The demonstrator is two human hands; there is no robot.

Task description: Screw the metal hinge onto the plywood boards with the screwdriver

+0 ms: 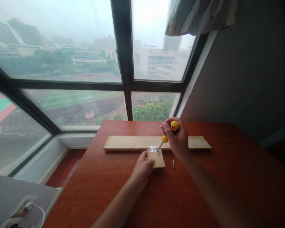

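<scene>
My left hand [143,166] grips a small square wooden board [157,159] by its left edge, thumb on top. A silver metal hinge [153,148] lies along the far edge of that board, toward the long wooden plank [128,142]. In my right hand [179,139] is a screwdriver [165,138] with a yellow and black handle, the fingers wrapped round it. It slants down to the left, its tip at the right end of the hinge; a screw under the tip is too small to make out. Right of the small board lies a loose screw [173,164].
The reddish-brown table [104,193] bears all of these. Behind it stand large windows with dark frames [127,85]. A wall [239,79] rises at the right, and a curtain [199,17] hangs above. At lower left, a white plug [28,206] sits in a wall socket.
</scene>
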